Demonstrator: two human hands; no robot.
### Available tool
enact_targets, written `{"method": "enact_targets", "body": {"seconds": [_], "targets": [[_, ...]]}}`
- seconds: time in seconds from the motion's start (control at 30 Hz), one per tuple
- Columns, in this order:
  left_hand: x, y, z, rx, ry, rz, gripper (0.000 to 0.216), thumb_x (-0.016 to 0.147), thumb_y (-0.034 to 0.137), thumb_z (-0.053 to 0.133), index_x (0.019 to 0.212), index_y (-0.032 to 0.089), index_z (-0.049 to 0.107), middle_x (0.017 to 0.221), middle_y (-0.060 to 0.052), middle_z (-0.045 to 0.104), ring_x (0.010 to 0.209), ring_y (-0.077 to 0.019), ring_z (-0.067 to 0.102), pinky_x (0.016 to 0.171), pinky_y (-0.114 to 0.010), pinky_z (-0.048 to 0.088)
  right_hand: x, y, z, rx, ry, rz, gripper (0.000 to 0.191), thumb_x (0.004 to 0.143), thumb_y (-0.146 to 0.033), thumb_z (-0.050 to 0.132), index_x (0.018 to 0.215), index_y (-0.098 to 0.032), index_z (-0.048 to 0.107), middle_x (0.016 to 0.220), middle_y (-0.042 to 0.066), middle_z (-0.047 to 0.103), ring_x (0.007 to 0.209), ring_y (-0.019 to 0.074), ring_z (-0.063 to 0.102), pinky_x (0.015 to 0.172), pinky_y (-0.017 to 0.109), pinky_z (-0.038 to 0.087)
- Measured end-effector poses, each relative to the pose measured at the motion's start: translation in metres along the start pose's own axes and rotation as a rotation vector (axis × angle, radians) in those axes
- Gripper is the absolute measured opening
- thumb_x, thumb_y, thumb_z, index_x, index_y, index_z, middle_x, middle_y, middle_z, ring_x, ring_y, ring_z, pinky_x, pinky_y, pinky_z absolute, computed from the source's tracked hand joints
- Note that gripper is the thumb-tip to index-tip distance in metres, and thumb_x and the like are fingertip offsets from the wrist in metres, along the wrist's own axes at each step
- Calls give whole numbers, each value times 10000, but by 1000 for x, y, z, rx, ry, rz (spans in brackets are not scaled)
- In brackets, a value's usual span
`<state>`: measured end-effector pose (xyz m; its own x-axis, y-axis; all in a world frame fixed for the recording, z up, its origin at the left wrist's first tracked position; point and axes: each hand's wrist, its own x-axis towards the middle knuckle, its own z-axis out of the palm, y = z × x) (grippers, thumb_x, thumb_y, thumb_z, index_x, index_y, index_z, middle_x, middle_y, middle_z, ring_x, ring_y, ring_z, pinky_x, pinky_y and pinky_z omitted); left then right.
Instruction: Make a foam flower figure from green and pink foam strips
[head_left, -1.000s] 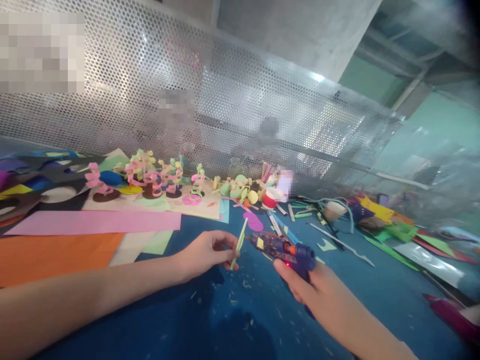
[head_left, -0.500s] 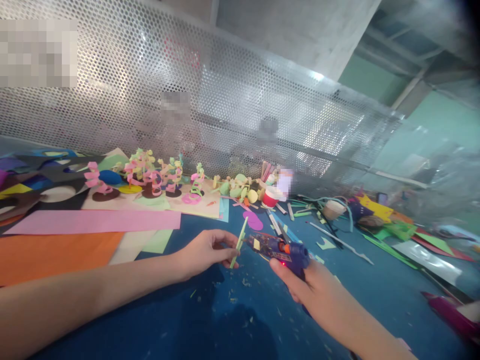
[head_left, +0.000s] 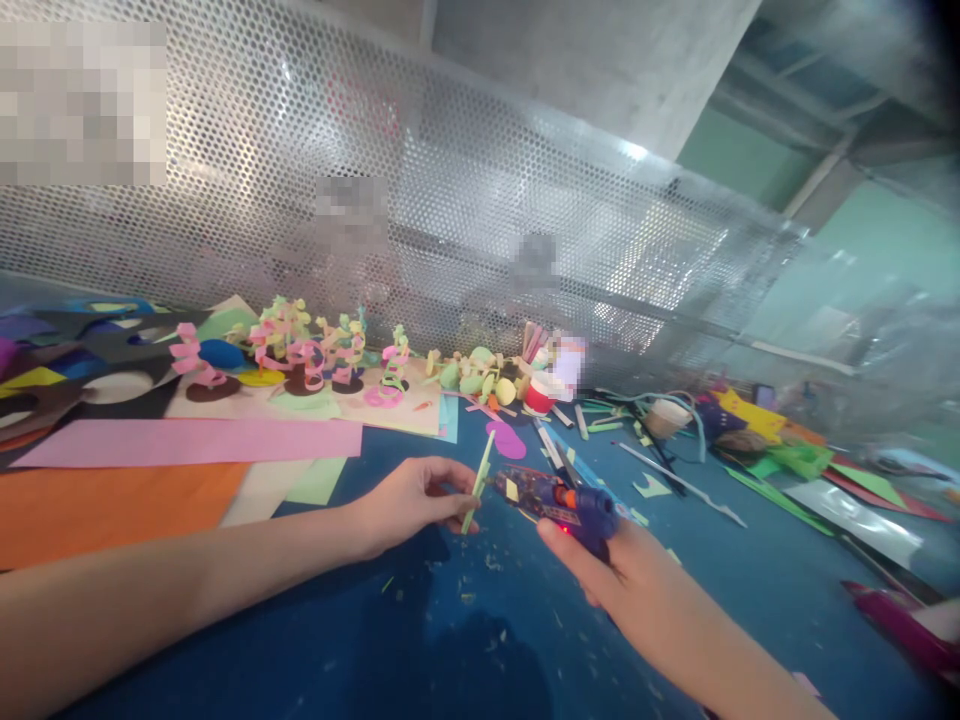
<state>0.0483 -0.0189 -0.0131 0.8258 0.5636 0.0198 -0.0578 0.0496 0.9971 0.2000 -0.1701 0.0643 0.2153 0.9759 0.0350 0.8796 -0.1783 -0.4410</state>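
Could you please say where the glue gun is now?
In the head view, the glue gun is right of centre, in the right hand, just right of the pale green strip.

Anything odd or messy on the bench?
Only litter: small scraps lie scattered on the blue tabletop, below the left hand in view, and a jagged pale-green offcut lies beyond the glue gun. Looks like cutting waste; no obvious spill or damage.
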Motion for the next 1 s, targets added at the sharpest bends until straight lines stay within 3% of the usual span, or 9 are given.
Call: {"method": "enact_targets", "body": {"seconds": [0.1, 0.53, 0.6, 0.73, 1.0], "targets": [[0, -1, 0, -9, -8, 15, 231, 722, 317, 631, 863, 139, 585, 737, -20, 628, 711, -168, 645, 649, -284, 491, -1, -1, 1, 21, -32, -5, 363, 855, -496, 363, 923, -245, 617, 578, -21, 580, 480, 124, 530, 482, 216, 412], [1, -5, -2, -22, -22, 34, 258, 709, 325, 641, 878, 136, 593, 753, -29, 620, 694, -145, 598, 651, -298, 496, -4, 0, 0, 20, -20, -2, 356, 844, -492, 385, 895, -233, 624, 660, -1, 643, 486, 132, 560, 516, 238, 450], [1, -5, -2, -19, -26, 36, 257, 714, 328, 636, 881, 138, 593, 755, -27, 620, 695, -145, 599, 659, -302, 497, -4, -1, 1, 13, -5, -7, 359, 845, -490, 386, 943, -234, 619, 717, 17, 657, 557, 154, 592, 572, 261, 472], [1, -4, -2, -12, -29, 32, 261, 713, 332, 638, 885, 141, 594, 752, -26, 622, 688, -142, 600, 666, -304, 496, -2, 2, 3, 44, 27, -60, 343, 851, -463, 397, 1009, -238, 603, 923, 55, 666, 889, 219, 609, 760, 314, 474], [1, -3, -2, 3, -17, 20, 265, 713, 330, 639, 884, 132, 597, 758, -34, 617, 696, -142, 588, 665, -304, 500, -7, 3, 3, 9, -10, -41, 385, 853, -482, 382, 1070, -244, 591, 1051, 56, 651, 964, 229, 600, 749, 296, 487]]}}
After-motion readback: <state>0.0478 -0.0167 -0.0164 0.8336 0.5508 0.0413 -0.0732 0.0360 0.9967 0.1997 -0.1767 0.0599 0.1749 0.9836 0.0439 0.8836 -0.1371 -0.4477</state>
